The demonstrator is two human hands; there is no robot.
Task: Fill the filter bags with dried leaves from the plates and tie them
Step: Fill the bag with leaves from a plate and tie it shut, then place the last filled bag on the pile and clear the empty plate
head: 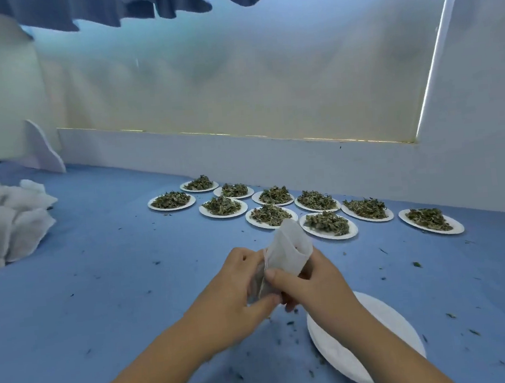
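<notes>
1. The blue table surface (pixel 101 296) fills the lower half of the view. It looks like smooth matte cloth or felt; I cannot tell which.
2. Behind it hangs a pale roller blind (pixel 236 86), plain and slightly wavy, with a thin line of light along its right and lower edges.
3. At the left edge lies a pile of white filter bags (pixel 3 219), soft and crumpled. The frame cuts it off, so its full size is not visible.
4. Ten round white paper plates (pixel 334 237) stand in loose rows near the wall, each one carrying a heap of dried leaves (pixel 327 223), dark green and curly.
5. One more plate, an empty plate (pixel 388 326), lies near the front on the right. The right forearm crosses over it and hides part of it.
6. Both bare forearms come from the lower edge and meet in the middle, above the table.
7. The left hand (pixel 238 284) has its fingers curled round the lower part of the filter bag (pixel 290 249), with the thumb pressing on the front.
8. The right hand (pixel 311 281) pinches the same bag from the right side, thumb against the curled fingers.
9. The bag is thin, white and half transparent. Its top stands open and points up, just in front of the plates. The lower part is hidden between the hands, and something dark shows through it.
10. Small leaf crumbs (pixel 290 323) are scattered on the table.
</notes>
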